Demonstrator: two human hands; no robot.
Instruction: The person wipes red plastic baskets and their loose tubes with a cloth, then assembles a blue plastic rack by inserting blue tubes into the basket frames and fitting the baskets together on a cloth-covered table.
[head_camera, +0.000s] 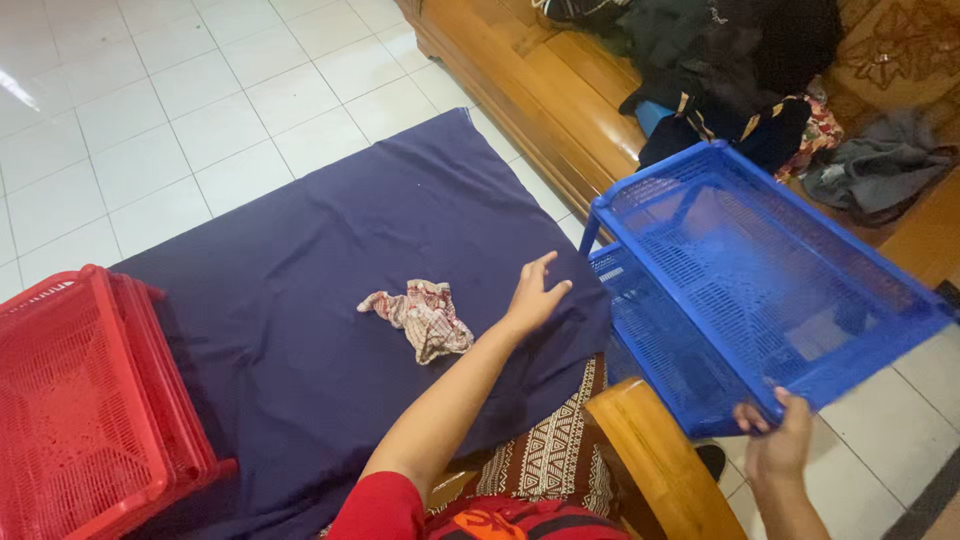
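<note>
My left hand (535, 292) lies open, fingers spread, on a dark blue cloth (330, 260) spread over the tiled floor. A small crumpled patterned rag (425, 318) rests on the cloth just left of that hand, not touched. My right hand (775, 435) grips the near rim of a blue plastic lattice basket (760, 270), which is lifted and tilted. Part of a second blue basket (650, 340) shows beneath it.
A red lattice basket (85, 400) stands at the left edge on the cloth. A wooden bench (540, 90) at the top right holds a pile of dark clothes (730, 60). A wooden armrest (655, 460) and patterned cushion (555, 450) are close below. White floor tiles (150, 110) lie beyond.
</note>
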